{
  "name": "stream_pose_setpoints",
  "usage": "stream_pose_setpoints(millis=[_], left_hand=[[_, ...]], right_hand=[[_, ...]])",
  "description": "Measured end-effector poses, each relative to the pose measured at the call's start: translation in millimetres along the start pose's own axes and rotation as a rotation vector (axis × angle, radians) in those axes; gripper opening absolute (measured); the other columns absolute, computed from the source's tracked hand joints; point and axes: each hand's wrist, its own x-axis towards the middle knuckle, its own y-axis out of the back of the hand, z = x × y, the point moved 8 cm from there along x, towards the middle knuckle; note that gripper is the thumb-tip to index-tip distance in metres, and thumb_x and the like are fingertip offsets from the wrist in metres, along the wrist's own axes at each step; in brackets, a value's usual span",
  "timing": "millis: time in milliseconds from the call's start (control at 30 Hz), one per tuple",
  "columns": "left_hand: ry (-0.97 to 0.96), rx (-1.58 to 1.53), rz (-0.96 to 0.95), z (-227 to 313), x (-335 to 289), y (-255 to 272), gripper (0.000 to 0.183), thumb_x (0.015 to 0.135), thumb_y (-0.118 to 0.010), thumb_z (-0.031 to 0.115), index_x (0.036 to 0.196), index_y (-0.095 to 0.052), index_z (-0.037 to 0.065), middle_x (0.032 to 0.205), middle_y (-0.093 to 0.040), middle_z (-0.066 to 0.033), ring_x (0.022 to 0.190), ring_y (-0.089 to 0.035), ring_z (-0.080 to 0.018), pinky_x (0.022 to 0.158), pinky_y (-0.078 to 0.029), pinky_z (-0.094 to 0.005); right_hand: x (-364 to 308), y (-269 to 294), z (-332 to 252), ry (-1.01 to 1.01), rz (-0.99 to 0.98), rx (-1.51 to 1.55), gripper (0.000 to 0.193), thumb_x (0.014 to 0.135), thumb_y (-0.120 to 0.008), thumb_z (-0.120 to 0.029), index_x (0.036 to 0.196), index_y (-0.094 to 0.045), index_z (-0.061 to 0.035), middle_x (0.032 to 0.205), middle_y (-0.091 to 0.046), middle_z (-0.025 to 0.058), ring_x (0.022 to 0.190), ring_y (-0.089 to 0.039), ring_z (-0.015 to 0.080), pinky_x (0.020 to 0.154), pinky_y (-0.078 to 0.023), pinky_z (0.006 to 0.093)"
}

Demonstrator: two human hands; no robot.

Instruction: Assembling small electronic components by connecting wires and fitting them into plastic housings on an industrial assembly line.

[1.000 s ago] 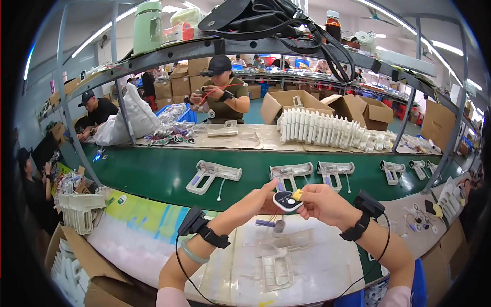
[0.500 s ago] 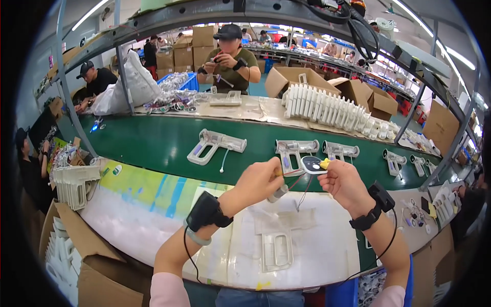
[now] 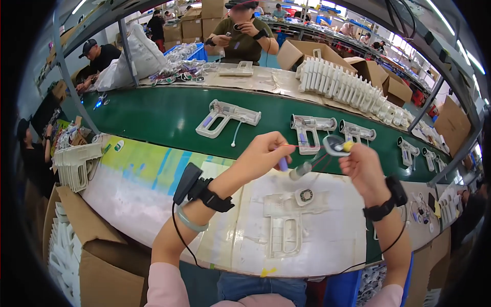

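Note:
Both my hands are raised over the worktable. In the fingers of my left hand (image 3: 267, 151) is a purple cylinder (image 3: 283, 163) with a red wire running off it. My right hand (image 3: 362, 166) pinches a round-ended, dark-faced circuit board (image 3: 335, 146) by a yellow piece (image 3: 348, 146) at its edge. Thin wires stretch between the hands, and a grey cylindrical motor (image 3: 300, 171) dangles from them, blurred. Below, a translucent white gun-shaped housing half (image 3: 286, 233) lies on the table. A small round part (image 3: 305, 196) rests on its upper portion.
Beyond the table runs a green conveyor belt (image 3: 169, 110) carrying several gun-shaped housings (image 3: 228, 118). Housings stand stacked at left (image 3: 76, 163). A cardboard box (image 3: 110, 271) and a blue bin (image 3: 341, 289) flank me. Across the belt a co-worker (image 3: 240, 38) handles small parts.
My view has tilted down and shifted. My hands have moved farther apart with their parts, the board has turned, and the round part on the housing is now visible.

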Motion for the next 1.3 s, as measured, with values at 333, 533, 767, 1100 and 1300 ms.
stream_pose_setpoints(millis=[333, 533, 767, 1100, 1300], left_hand=[[0.178, -0.61, -0.268, 37, -2, -64, 0.022, 0.097, -0.064, 0.019, 0.104, -0.052, 0.002, 0.081, -0.068, -0.0122, 0.065, -0.065, -0.0144, 0.062, -0.055, -0.0278], [0.273, -0.085, -0.741, -40, -118, -82, 0.025, 0.101, -0.057, 0.02, 0.115, -0.05, 0.0, 0.085, -0.07, -0.0116, 0.075, -0.068, -0.0215, 0.069, -0.055, -0.0335], [-0.077, 0.374, -0.176, -102, -115, -6, 0.066, 0.072, -0.084, 0.018, 0.125, -0.05, -0.001, 0.118, -0.053, -0.019, 0.109, -0.053, -0.0328, 0.094, -0.044, -0.0404], [-0.032, 0.264, -0.062, -119, -124, -22, 0.074, 0.066, -0.083, 0.014, 0.129, -0.047, -0.003, 0.111, -0.054, -0.0203, 0.108, -0.05, -0.0388, 0.093, -0.044, -0.0435], [-0.04, 0.247, 0.03, -117, -127, -18, 0.064, 0.064, -0.078, 0.008, 0.12, -0.051, -0.007, 0.107, -0.055, -0.021, 0.103, -0.051, -0.039, 0.091, -0.045, -0.043]], right_hand=[[-15, 38, -75, 0.264, 0.102, -0.109, 0.018, 0.098, -0.055, -0.018, 0.094, -0.061, -0.0027, 0.072, -0.066, 0.0065, 0.058, -0.063, 0.0105, 0.051, -0.053, 0.0204], [-35, -29, 57, -0.06, -0.103, -0.51, 0.007, 0.087, -0.062, 0.001, 0.085, -0.056, 0.0032, 0.066, -0.065, 0.0113, 0.052, -0.066, 0.0167, 0.045, -0.054, 0.027], [-46, -80, 118, 0.073, -0.145, -0.665, 0.013, 0.085, -0.067, 0.0, 0.084, -0.055, 0.0036, 0.068, -0.068, 0.0082, 0.057, -0.066, 0.0107, 0.05, -0.053, 0.0227], [-48, -130, 150, 0.134, -0.274, -0.866, 0.014, 0.084, -0.07, -0.001, 0.084, -0.057, 0.0029, 0.064, -0.067, 0.0078, 0.055, -0.064, 0.0085, 0.051, -0.049, 0.0236], [-53, -149, 144, 0.215, -0.25, -1.086, 0.013, 0.08, -0.07, 0.0, 0.084, -0.058, 0.0006, 0.06, -0.065, 0.0098, 0.051, -0.065, 0.0144, 0.049, -0.05, 0.0258]])
